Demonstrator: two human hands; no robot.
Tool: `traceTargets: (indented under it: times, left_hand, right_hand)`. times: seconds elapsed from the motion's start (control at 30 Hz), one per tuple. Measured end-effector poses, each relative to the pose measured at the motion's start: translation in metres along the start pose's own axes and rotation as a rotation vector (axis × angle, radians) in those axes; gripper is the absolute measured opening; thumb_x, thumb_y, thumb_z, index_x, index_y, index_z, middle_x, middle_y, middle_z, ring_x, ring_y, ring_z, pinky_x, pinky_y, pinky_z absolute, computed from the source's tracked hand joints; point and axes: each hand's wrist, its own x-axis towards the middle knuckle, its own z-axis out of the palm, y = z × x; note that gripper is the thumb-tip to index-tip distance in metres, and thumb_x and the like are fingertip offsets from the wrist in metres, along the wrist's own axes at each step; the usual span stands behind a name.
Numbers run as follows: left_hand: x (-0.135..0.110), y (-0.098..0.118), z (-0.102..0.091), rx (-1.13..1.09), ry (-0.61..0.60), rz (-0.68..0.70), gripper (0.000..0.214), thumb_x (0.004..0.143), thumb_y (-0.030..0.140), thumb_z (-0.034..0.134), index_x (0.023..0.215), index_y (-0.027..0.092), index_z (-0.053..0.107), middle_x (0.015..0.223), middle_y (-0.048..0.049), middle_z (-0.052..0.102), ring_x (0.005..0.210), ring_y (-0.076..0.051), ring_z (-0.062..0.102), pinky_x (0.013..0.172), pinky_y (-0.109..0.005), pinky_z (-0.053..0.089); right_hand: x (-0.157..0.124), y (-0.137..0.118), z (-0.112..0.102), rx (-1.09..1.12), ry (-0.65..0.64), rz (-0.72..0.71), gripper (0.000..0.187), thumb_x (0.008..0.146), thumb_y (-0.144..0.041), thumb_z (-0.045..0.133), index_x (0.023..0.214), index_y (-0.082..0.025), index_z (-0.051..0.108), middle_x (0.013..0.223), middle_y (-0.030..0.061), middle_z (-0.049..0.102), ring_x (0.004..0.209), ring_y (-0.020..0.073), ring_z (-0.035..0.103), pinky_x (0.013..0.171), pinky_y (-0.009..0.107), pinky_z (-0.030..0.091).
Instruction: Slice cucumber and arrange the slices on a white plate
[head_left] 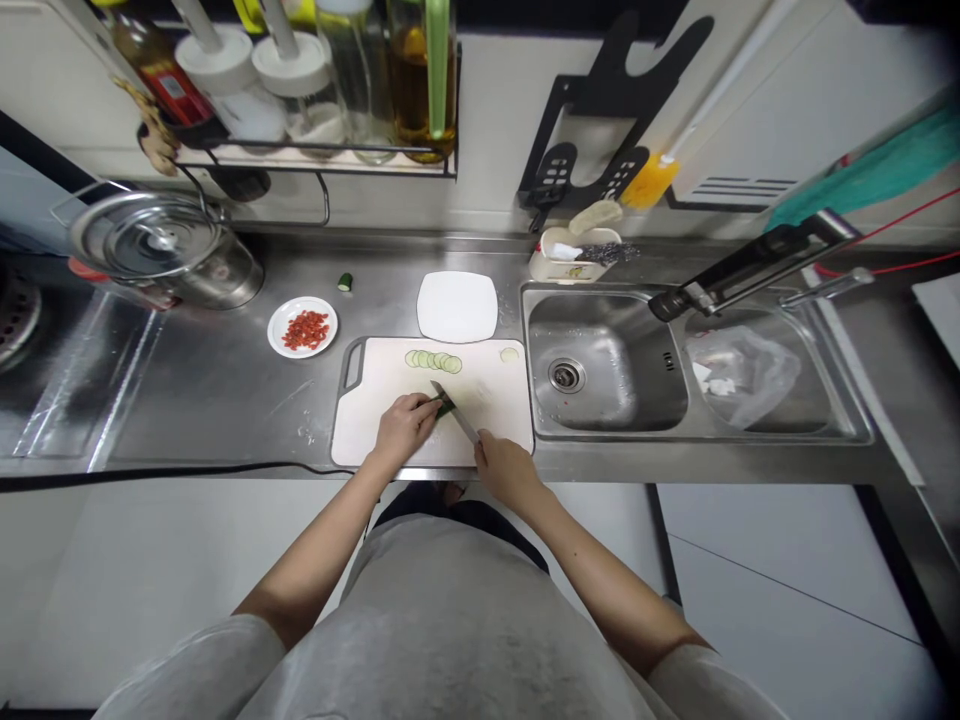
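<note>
My left hand (406, 425) is closed around a dark green piece of cucumber (444, 405) on the white cutting board (367, 430). The fingers hide much of that piece. In my right hand (505, 466) is the handle of a knife (466, 424), its blade slanting up and left against the cucumber. A row of thin cucumber slices (433, 361) lies overlapped near the board's far edge. One more pale slice (509, 354) rests by the far right corner. Just behind the board sits a white square plate (457, 305).
Left of the board stand a round plate (274, 333) of chopped red pieces, a cucumber end (345, 282) and a steel pot (225, 278). The double sink (609, 436) borders the board's right side, with a faucet (720, 275) above. A seasoning rack (315, 158) hangs on the wall.
</note>
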Motion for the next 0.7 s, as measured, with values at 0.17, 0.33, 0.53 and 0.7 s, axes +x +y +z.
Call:
traceTargets:
  times: [0.17, 0.33, 0.53, 0.7]
  left_hand:
    - [0.0003, 0.0002, -0.0002, -0.005, -0.001, 0.008, 0.031, 0.094, 0.032, 0.043, 0.109, 0.028, 0.07, 0.107, -0.0055, 0.065, 0.099, -0.017, 0.058, 0.085, -0.029, 0.048]
    - [0.0007, 0.0022, -0.002, 0.005, -0.025, 0.0, 0.032, 0.095, 0.033, 0.042, 0.11, 0.029, 0.069, 0.108, -0.0056, 0.065, 0.1, -0.018, 0.057, 0.085, -0.03, 0.048]
    - [0.0011, 0.0003, 0.0001, 0.006, -0.012, 0.003, 0.032, 0.095, 0.033, 0.042, 0.11, 0.029, 0.069, 0.108, -0.0051, 0.065, 0.099, -0.017, 0.058, 0.084, -0.029, 0.048]
    - [0.0015, -0.0016, 0.002, 0.009, -0.003, 0.008, 0.032, 0.095, 0.035, 0.042, 0.11, 0.029, 0.07, 0.108, -0.0045, 0.066, 0.098, -0.017, 0.059, 0.083, -0.029, 0.048]
  right_hand:
    - [0.0007, -0.0031, 0.0008, -0.008, -0.014, 0.002, 0.031, 0.098, -0.024, 0.026, 0.112, -0.015, 0.052, 0.095, 0.0128, 0.068, 0.094, 0.0234, 0.065, 0.074, 0.03, 0.042]
    - [0.0007, -0.0066, -0.0031, -0.027, -0.021, -0.019, 0.028, 0.096, -0.021, 0.03, 0.111, -0.014, 0.053, 0.093, 0.0136, 0.069, 0.092, 0.0249, 0.066, 0.072, 0.031, 0.043]
    - [-0.0003, -0.0066, -0.0067, -0.047, -0.059, -0.001, 0.029, 0.095, -0.018, 0.03, 0.112, -0.014, 0.053, 0.094, 0.0136, 0.068, 0.094, 0.0241, 0.066, 0.073, 0.03, 0.044]
    - [0.0017, -0.0071, -0.0057, -0.029, -0.057, -0.012, 0.029, 0.095, -0.019, 0.03, 0.112, -0.013, 0.054, 0.094, 0.0145, 0.068, 0.095, 0.0248, 0.066, 0.074, 0.03, 0.044]
